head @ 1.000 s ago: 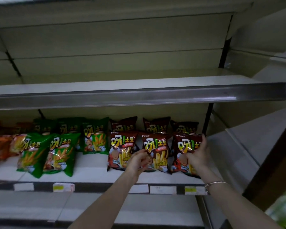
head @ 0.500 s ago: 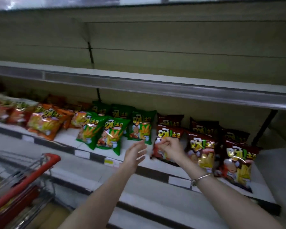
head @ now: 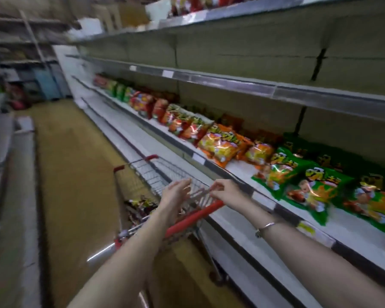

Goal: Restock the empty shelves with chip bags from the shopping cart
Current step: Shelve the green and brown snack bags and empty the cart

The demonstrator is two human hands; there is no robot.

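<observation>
Chip bags [head: 220,146] fill the stocked shelf [head: 238,172] that runs along our right, their row stretching lengthwise down the aisle away from us: green ones [head: 307,185] nearest, orange next, red farther off. They lie tilted back, printed faces up and out toward the aisle. More bags [head: 140,204], dark ones, sit low in the shopping cart [head: 162,174] just left of that shelf, its long axis parallel to the shelf and pointing down the aisle. Our left hand [head: 176,194] hovers above the cart's basket with fingers spread, holding nothing. Our right hand [head: 226,193], fingers loosely curled and empty, hangs just past the red handle [head: 196,215]. A bracelet [head: 265,227] circles the right wrist.
</observation>
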